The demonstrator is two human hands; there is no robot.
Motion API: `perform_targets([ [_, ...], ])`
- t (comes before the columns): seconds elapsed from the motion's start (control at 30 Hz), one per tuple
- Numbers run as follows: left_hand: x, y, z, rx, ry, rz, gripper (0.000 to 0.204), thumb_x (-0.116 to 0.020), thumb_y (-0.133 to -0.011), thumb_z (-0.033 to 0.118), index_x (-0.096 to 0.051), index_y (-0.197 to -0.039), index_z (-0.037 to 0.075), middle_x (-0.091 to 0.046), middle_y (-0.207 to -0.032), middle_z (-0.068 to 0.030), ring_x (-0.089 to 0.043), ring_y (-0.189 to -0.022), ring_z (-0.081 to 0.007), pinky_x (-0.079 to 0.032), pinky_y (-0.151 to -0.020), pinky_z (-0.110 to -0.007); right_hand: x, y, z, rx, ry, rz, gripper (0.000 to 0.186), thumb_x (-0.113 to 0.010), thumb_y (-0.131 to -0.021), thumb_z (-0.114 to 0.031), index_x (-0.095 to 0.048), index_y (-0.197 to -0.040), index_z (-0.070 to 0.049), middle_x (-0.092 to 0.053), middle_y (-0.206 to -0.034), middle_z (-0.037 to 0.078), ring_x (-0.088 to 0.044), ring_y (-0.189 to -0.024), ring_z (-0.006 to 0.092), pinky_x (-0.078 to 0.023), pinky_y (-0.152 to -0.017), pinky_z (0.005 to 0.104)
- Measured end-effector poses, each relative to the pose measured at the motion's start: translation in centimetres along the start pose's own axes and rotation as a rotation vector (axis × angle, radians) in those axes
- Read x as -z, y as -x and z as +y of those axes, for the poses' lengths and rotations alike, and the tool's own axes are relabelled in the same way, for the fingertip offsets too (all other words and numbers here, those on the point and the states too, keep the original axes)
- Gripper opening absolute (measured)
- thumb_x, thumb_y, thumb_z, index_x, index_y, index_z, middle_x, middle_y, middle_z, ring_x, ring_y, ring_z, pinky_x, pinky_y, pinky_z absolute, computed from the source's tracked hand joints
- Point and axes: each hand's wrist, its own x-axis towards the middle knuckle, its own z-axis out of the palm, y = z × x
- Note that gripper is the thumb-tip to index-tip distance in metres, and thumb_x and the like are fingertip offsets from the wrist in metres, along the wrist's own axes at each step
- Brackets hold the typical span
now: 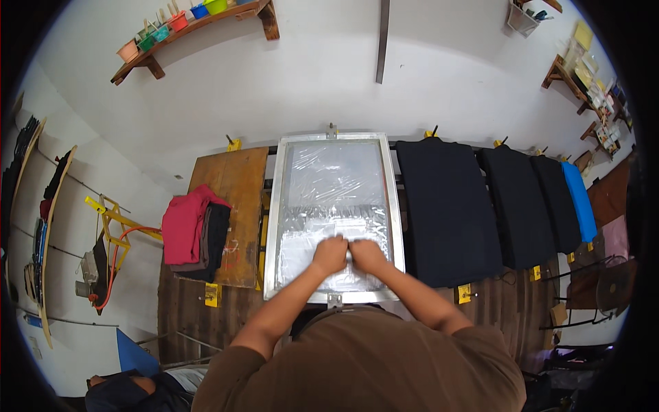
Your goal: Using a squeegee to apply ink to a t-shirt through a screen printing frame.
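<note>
A metal-framed printing screen (272,226), its mesh overlaid with wrinkled clear plastic film (334,172), lies in front of me. My left hand (331,254) and my right hand (368,255) are closed side by side over its nearer half, knuckles almost touching. Whatever they grip, if anything, is hidden beneath the fingers. Whitish and grey patches show through the film around them, and a dark ragged band crosses it beyond my hands. Metal clamps hold the screen at its far edge (332,130) and near edge (335,301).
Black garments (449,213) and a blue one (580,199) cover boards to the right. On the left, a wooden board (237,165) bears folded red (184,230) and dark clothes. Wall shelves hold coloured tubs (178,22). A dark-clothed person (130,391) is at lower left.
</note>
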Motion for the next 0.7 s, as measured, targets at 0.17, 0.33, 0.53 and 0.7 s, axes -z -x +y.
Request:
perform_targets([
  [0.17, 0.5, 7.4, 3.6, 0.020, 0.147, -0.028, 0.017, -0.067, -0.068, 0.010, -0.061, -0.083, 0.004, -0.060, -0.083, -0.0143, -0.064, -0.076, -0.0369, -0.054, -0.067, -0.048, -0.3, 6.9, -4.7, 0.039, -0.071, -0.076, 0.017, -0.064, -0.073, -0.006, -0.065, -0.089, -0.001, -0.069, -0.082, 0.017, -0.070, -0.077, 0.0344, -0.057, -0.070, 0.0454],
  [0.33, 4.2, 4.9, 4.1, 0.144, 0.117, -0.516, 0.023, -0.068, -0.069, 0.019, -0.074, -0.087, 0.006, -0.071, -0.087, -0.0186, -0.070, -0.084, -0.0392, -0.056, -0.073, -0.049, 3.3, 5.4, -4.3, -0.026, -0.153, -0.362, 0.034, -0.070, -0.070, -0.014, -0.075, -0.103, -0.007, -0.072, -0.088, 0.022, -0.070, -0.083, 0.0395, -0.057, -0.077, 0.0484],
  [0.53, 2.9, -3.4, -0.4, 0.134, 0.018, -0.101, 0.024, -0.069, -0.072, 0.016, -0.074, -0.093, 0.006, -0.072, -0.094, -0.0171, -0.070, -0.090, -0.0380, -0.056, -0.079, -0.050, 3.1, -3.1, 1.9, 0.006, 0.016, -0.073, 0.025, -0.067, -0.071, -0.010, -0.075, -0.094, -0.006, -0.071, -0.086, 0.022, -0.070, -0.082, 0.0397, -0.058, -0.075, 0.0491],
  [0.7, 3.2, -4.1, -1.3, 0.163, 0.050, -0.223, 0.027, -0.072, -0.070, 0.020, -0.076, -0.094, 0.008, -0.073, -0.096, -0.0171, -0.071, -0.089, -0.0373, -0.058, -0.080, -0.047, 3.5, -3.7, 1.0, -0.066, 0.027, -0.127, 0.033, -0.071, -0.068, -0.011, -0.077, -0.100, -0.012, -0.072, -0.086, 0.021, -0.070, -0.084, 0.0379, -0.058, -0.077, 0.0472],
])
